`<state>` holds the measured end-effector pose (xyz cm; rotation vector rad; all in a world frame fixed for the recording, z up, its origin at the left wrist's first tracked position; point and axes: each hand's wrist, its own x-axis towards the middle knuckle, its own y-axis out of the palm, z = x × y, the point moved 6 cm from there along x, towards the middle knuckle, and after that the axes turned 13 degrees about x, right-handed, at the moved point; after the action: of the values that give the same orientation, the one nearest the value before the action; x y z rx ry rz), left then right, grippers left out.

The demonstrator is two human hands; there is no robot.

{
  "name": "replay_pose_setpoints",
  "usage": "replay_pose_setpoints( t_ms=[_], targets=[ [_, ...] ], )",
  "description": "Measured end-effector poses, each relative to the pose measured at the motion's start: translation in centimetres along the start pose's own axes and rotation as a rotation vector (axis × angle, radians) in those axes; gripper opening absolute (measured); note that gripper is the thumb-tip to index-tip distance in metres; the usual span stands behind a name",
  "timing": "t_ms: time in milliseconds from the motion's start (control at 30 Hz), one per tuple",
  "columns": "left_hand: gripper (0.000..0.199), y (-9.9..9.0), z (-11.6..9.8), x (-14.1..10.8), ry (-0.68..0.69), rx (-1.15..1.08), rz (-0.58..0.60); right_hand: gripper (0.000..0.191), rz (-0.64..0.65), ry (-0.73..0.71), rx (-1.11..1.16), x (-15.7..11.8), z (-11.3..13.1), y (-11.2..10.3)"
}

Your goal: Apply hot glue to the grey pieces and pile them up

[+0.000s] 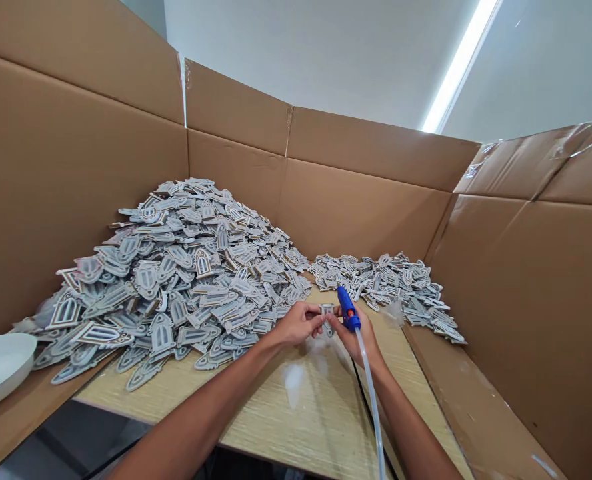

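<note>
My left hand (300, 324) pinches the left side of a small grey window-shaped piece (328, 312) above the table. A blue hot glue gun (347, 308) with a clear glue stick trailing from its back rests in my right hand (357, 339), its nozzle pointing away from me. The fingers of that hand also touch the right side of the piece. Beyond my left hand rises a large heap of similar grey pieces (211, 267). A smaller heap of these pieces (381, 280) lies past the glue gun.
Tall cardboard walls (366, 200) enclose the wooden table (276, 400) at the back and sides. A white bowl (1, 367) stands at the far left. Crumpled clear plastic (394, 311) lies by the smaller heap. A black cord (360, 383) runs under my right arm.
</note>
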<state>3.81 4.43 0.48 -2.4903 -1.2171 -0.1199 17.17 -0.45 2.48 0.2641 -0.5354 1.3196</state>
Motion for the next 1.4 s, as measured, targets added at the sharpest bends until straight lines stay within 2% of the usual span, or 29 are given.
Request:
replay_pose_setpoints(
  t_ms=[200,333,633,733,967,1167,1400],
  targets=[
    [0.039,0.0,0.0,0.2,0.015,0.020,0.002,0.031,-0.032,0.001,-0.004,0.0,-0.1,0.0],
    [0.035,-0.1,0.2,0.2,-0.003,0.033,-0.005,0.028,0.006,-0.012,0.017,0.0,0.1,0.1],
    [0.037,0.2,0.0,0.0,0.002,0.041,0.004,0.024,-0.031,-0.046,-0.197,-0.4,0.9,-0.2],
    [0.037,0.1,0.0,0.0,-0.010,0.035,-0.007,0.020,0.011,-0.065,-0.189,-0.3,1.1,-0.1],
    [0.039,-0.1,-0.6,-0.3,0.008,0.025,0.009,0.029,0.046,-0.080,-0.185,-0.3,1.1,0.0],
    [0.036,0.2,-0.3,-0.1,-0.002,0.025,0.019,0.024,-0.033,-0.077,-0.250,-0.3,1.1,-0.1],
    [0.045,0.0,-0.2,0.0,-0.030,-0.006,-0.021,0.016,-0.094,-0.121,-0.315,-0.4,1.7,-0.7]
  ],
)
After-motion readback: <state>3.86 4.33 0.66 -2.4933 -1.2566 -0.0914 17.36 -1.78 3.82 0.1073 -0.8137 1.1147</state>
